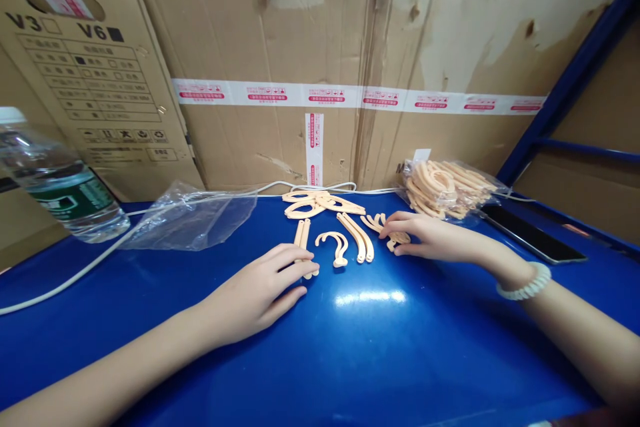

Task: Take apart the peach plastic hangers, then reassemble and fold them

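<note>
Several peach-coloured plastic strips and hooks [350, 235] lie on the blue table [350, 333]. My left hand [260, 290] rests flat on the table, fingers stretched out, its fingertips touching a pair of straight strips [301, 235]. A hook-shaped piece [336, 245] lies just right of those fingertips. My right hand [430, 237] lies over a small curved piece [397, 239], fingers curled around it. A white bead bracelet [525, 285] is on that wrist. A heap of looped pieces [320, 203] lies further back.
A clear bag full of the same peach pieces [447, 188] sits behind my right hand. An empty clear bag [193, 217] and a water bottle [60, 183] lie at left. A white cable [100, 253] crosses the table. A black phone [530, 233] lies at right. Cardboard boxes [320, 60] form the back wall.
</note>
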The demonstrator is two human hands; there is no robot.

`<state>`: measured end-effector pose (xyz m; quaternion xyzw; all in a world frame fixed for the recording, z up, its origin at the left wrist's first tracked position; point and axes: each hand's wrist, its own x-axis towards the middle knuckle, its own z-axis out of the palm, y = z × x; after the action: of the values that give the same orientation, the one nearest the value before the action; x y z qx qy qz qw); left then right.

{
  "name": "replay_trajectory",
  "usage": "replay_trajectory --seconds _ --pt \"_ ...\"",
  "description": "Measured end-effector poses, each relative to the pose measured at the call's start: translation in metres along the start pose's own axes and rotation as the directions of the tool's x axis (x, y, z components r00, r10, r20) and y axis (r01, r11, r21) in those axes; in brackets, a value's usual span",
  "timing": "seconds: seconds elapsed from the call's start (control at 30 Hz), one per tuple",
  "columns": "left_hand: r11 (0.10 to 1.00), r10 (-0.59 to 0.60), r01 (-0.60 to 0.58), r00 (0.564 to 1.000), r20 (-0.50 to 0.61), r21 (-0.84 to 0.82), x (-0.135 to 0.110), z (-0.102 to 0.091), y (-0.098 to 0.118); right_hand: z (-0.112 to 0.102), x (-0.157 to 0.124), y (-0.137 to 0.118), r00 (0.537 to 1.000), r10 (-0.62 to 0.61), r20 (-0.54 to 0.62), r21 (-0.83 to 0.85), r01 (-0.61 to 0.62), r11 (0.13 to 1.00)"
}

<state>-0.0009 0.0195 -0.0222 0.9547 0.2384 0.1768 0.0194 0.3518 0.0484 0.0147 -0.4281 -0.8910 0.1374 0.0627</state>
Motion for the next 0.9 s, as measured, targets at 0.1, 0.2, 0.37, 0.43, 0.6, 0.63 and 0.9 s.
replay_trajectory --seconds 0.1,0.2,0.37,0.43,0.6,0.63,0.9 --pt "1.0 -0.003 0.003 1.0 0.004 -0.002 0.001 -0.001 0.001 0.0 0.0 0.003 0.999 0.029 -0.023 -0.033 -0.03 0.999" --pt "1.0 -0.028 0.028 0.999 0.019 -0.004 0.002 -0.003 0.002 0.005 0.001 0.002 0.997 0.028 -0.077 -0.07 -0.034 0.997" --pt "0.998 -0.066 0.066 0.997 0.042 -0.011 0.0 -0.005 0.004 0.01 0.0 -0.001 0.992 0.018 -0.127 -0.095 -0.03 0.995" --pt "0.996 -0.088 0.088 0.995 0.035 0.0 -0.001 -0.004 0.004 0.009 -0.002 -0.004 0.992 0.016 -0.127 -0.086 -0.027 0.996" --pt "0.99 -0.083 0.096 0.989 -0.126 0.105 0.005 -0.002 0.01 0.007 -0.001 -0.021 0.962 -0.042 -0.268 -0.12 0.01 0.993" --pt "0.986 -0.073 0.096 0.984 -0.164 0.139 0.009 -0.002 0.013 0.008 0.0 -0.025 0.954 -0.068 -0.292 -0.129 0.032 0.991" --pt "0.942 -0.104 0.116 0.993 -0.055 0.316 0.068 0.007 0.03 0.008 0.001 -0.033 0.927 -0.14 -0.349 -0.226 0.061 0.972"
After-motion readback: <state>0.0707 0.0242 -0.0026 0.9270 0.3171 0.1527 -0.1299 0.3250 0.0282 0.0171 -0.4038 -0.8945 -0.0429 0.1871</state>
